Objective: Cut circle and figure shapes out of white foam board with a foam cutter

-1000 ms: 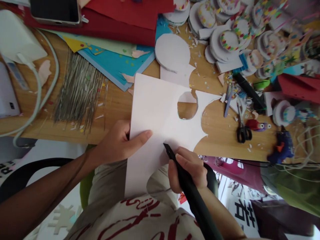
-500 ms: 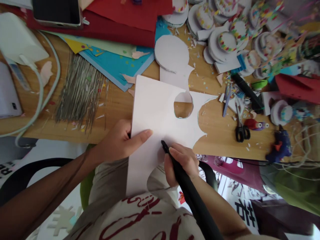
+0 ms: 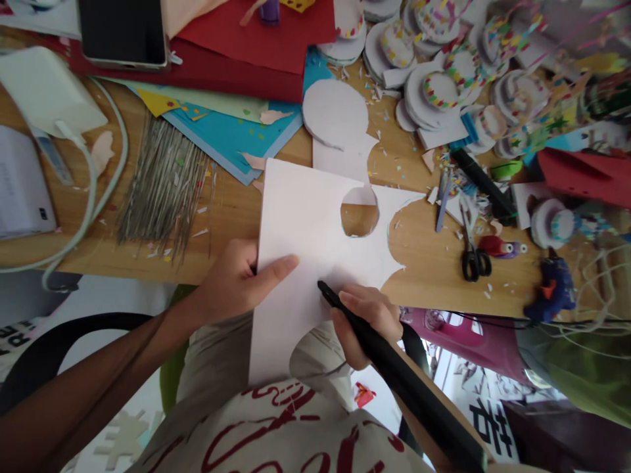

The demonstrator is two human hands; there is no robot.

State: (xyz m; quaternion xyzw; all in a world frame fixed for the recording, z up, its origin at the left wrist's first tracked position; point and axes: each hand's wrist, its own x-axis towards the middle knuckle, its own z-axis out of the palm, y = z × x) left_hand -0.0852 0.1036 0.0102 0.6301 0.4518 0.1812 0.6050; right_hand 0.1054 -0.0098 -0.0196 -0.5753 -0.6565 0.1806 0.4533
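Our left hand (image 3: 241,279) grips the white board (image 3: 300,223), which extends past the tabletop (image 3: 428,269) edge above our lap (image 3: 211,361); our right hand (image 3: 367,322) grasps the black tool (image 3: 394,364), its tip barely shifted since a moment ago, so we judge the work little advanced

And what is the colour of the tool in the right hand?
The tool is black; it shows in the head view.

Marks, placed from my notched white board (image 3: 300,230). Far left, lower: black capitals "RE" (image 3: 18,336), tilted, on a pale surface. Far right, lower: large black Chinese character (image 3: 491,424), sideways, on white; I cannot read it surely. Directly below: red script (image 3: 348,453) across my shirt (image 3: 305,443), illegible to me.
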